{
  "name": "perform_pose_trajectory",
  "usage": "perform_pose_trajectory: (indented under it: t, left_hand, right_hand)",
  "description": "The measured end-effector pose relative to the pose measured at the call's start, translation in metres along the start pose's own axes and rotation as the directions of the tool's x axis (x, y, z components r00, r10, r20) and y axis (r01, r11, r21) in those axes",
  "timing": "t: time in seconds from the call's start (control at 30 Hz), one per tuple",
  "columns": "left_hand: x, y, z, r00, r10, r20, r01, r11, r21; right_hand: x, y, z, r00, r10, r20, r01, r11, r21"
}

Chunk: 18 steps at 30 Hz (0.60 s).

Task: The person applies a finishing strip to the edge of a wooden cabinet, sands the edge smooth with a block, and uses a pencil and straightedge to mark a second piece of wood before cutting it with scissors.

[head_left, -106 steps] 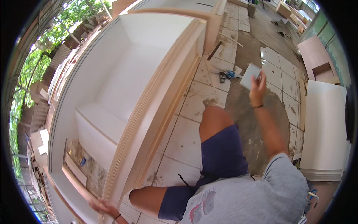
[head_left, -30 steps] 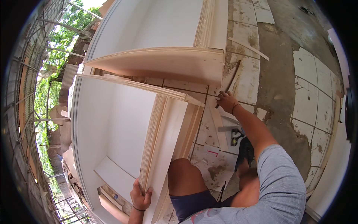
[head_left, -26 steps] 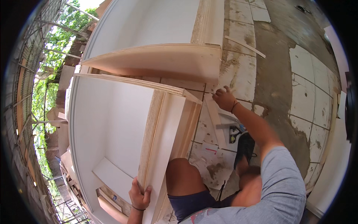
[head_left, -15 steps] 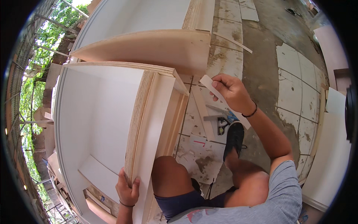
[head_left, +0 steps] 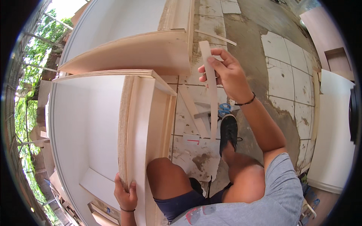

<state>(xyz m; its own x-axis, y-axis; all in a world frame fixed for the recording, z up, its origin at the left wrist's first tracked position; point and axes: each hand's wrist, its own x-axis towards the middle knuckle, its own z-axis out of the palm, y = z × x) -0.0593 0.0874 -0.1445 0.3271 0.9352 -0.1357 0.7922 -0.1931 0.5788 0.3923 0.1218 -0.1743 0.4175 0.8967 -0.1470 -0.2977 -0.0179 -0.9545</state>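
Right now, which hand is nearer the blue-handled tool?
Right. In view, right hand is above the blue-handled tool; left hand, on the cabinet, is farther, lower left.

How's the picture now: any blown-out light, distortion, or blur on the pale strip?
Head view: daylight behind the foliage blows out white; head view: left edge of the cabinet bows; head view: pale strip and right hand look fairly sharp.

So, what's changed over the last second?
The right hand, which was reaching down near the floor, has come up holding a long pale strip, now turned nearly vertical in the picture. The left hand stays gripping the plywood edge.
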Motion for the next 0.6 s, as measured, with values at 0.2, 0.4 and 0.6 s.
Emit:
perform_pose_trajectory:
  t: [0.2, 0.4, 0.6]
  left_hand:
    - [0.001, 0.011, -0.001, 0.998, -0.033, 0.06, 0.034, 0.999, -0.015]
    - [0.003, 0.002, 0.004, 0.996, -0.047, 0.072, 0.05, 0.998, -0.042]
    - [0.0, 0.004, -0.002, 0.999, 0.001, -0.048, 0.001, 0.999, 0.046]
  right_hand:
    - [0.001, 0.008, -0.003, 0.999, 0.033, 0.031, -0.031, 0.997, -0.067]
    - [0.007, 0.017, -0.001, 0.999, -0.022, 0.029, 0.024, 0.996, -0.082]
    - [0.001, 0.008, 0.032, 0.876, -0.386, 0.29, 0.481, 0.648, -0.591]
